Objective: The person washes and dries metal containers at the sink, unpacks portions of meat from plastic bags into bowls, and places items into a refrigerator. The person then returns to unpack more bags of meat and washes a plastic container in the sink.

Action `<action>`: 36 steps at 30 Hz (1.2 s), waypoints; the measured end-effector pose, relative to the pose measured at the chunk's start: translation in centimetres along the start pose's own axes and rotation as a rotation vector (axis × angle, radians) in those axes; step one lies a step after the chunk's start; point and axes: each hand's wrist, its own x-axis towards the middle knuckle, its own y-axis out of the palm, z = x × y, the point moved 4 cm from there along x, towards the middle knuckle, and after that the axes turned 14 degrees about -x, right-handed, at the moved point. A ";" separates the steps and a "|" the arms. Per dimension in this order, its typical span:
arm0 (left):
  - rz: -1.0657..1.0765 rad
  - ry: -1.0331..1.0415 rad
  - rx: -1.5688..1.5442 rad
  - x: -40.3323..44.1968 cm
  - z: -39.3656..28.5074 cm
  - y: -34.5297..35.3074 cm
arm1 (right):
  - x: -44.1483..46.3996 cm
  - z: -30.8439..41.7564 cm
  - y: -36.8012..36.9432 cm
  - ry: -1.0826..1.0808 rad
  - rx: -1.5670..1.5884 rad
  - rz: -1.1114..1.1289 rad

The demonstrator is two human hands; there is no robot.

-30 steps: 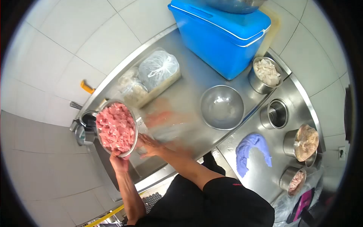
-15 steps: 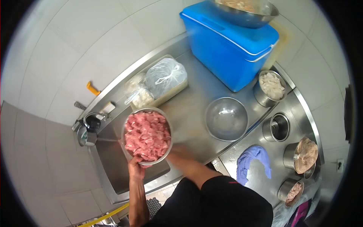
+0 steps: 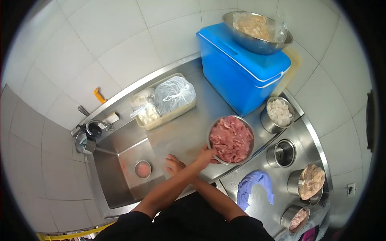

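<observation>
A round metal bowl (image 3: 209, 145) full of raw meat pieces (image 3: 231, 138) is on or just over the steel counter, right of centre. At the bowl's near left rim, my left hand (image 3: 206, 156) grips the edge, its arm reaching across from the left. My right hand (image 3: 175, 164) lies beneath that crossing arm, beside the sink's right edge, with fingers apart and nothing in them. The empty metal bowl seen earlier in this spot is no longer visible; whether it sits under the meat bowl I cannot tell.
To the left is a steel sink (image 3: 116, 190) with a round pinkish drain cup or dish (image 3: 142, 169) in it. Behind stand a tub of plastic bags (image 3: 171, 117) and a blue cooler (image 3: 233, 76). Several metal pots and a purple cloth (image 3: 250, 185) occupy the right counter.
My left hand has carried the meat bowl from above the sink rightward to where the empty bowl stood. My right hand has moved slightly left, and the arms now cross. The view has shifted.
</observation>
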 end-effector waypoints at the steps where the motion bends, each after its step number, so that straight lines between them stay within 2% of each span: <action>1: 0.082 -0.037 0.037 0.4 0.3 0.6 | -0.3 -0.9 0.2 -0.007 -0.028 -0.040; 2: 0.082 -0.028 0.036 0.3 -0.3 0.8 | -1.1 -3.4 2.7 -0.016 -0.029 -0.039; 3: 0.135 -0.053 0.201 0.2 -0.8 1.3 | -2.0 -6.6 5.7 -0.121 -0.081 -0.158; 4: 0.186 -0.077 0.363 0.2 -1.4 1.6 | -2.4 -8.4 6.8 -0.226 -0.134 -0.276; 5: 0.117 -0.109 0.540 0.1 -2.1 0.5 | -2.3 -7.6 4.8 -0.231 -0.132 -0.272; 7: -0.155 0.021 0.872 -2.5 -6.6 0.2 | -1.2 -4.4 -0.8 0.155 -0.102 0.267; 8: -0.108 0.308 1.164 -4.3 -9.2 0.3 | -0.7 -2.9 -2.5 0.149 -0.102 0.268; 9: -0.059 0.603 1.436 -6.7 -11.4 0.5 | -0.3 -2.1 -4.5 0.209 0.052 0.105; 10: 0.044 0.586 1.293 -11.0 -14.2 1.9 | 0.4 -1.9 -6.1 0.267 0.209 -0.058; 11: 0.137 0.559 1.149 -15.2 -16.7 2.5 | 1.4 -1.7 -7.0 0.267 0.215 -0.040; 13: 0.007 0.539 0.931 -18.6 -19.6 -2.0 | 5.5 -3.0 -9.2 0.396 -0.313 0.167; 14: -0.015 0.512 0.686 -18.8 -21.0 -4.8 | 8.0 -3.1 -10.7 0.330 -0.353 -0.100; 15: -0.035 0.481 0.439 -18.3 -21.7 -7.8 | 11.2 -4.4 -11.2 0.322 -0.447 -0.117; 16: -0.045 0.482 0.426 -17.1 -21.7 -11.0 | 14.9 -6.2 -11.2 0.318 -0.528 -0.086; 18: -0.613 0.380 0.821 -16.1 -20.2 -18.9 | 21.8 -6.4 -13.7 0.310 -0.487 -0.105; 19: -0.621 0.381 0.810 -17.1 -19.1 -21.3 | 24.9 -7.3 -14.1 0.223 -0.644 -0.097; 20: -0.561 0.481 1.304 -18.6 -17.5 -22.5 | 26.8 -10.7 -12.4 -0.002 -0.889 -0.456; 21: -0.463 0.568 1.801 -19.5 -16.0 -23.0 | 28.6 -12.1 -12.6 0.030 -1.014 -0.328; 22: -0.480 0.372 1.246 -20.3 -15.6 -24.2 | 29.6 -12.6 -13.1 0.029 -1.013 -0.317; 23: -0.472 0.179 0.685 -21.3 -14.5 -24.6 | 30.3 -13.1 -13.4 0.046 -1.046 -0.119; 24: -0.473 0.169 0.670 -22.2 -13.9 -25.2 | 30.8 -13.4 -13.5 0.063 -1.076 0.081; 25: -0.546 0.174 0.801 -23.3 -13.4 -26.3 | 31.1 -13.4 -14.0 0.060 -1.083 0.099; 27: -0.681 0.161 1.079 -24.7 -12.9 -28.0 | 31.6 -12.7 -14.8 0.011 -0.834 0.045; 28: -0.678 0.151 1.065 -24.8 -12.6 -29.1 | 31.9 -12.1 -15.1 0.010 -0.840 0.061; 30: -0.674 0.143 0.933 -24.5 -11.9 -31.0 | 32.9 -11.6 -16.8 0.210 -0.436 -0.077; 32: -0.629 0.154 0.835 -22.8 -14.1 -28.4 | 34.4 -11.1 -17.1 0.170 -0.446 -0.153; 34: -0.568 0.368 1.139 -21.0 -16.2 -26.5 | 36.6 -10.5 -17.5 0.125 -0.436 -0.239; 36: -0.471 0.514 1.112 -19.2 -18.7 -23.5 | 38.0 -7.7 -20.2 0.157 -0.361 -0.216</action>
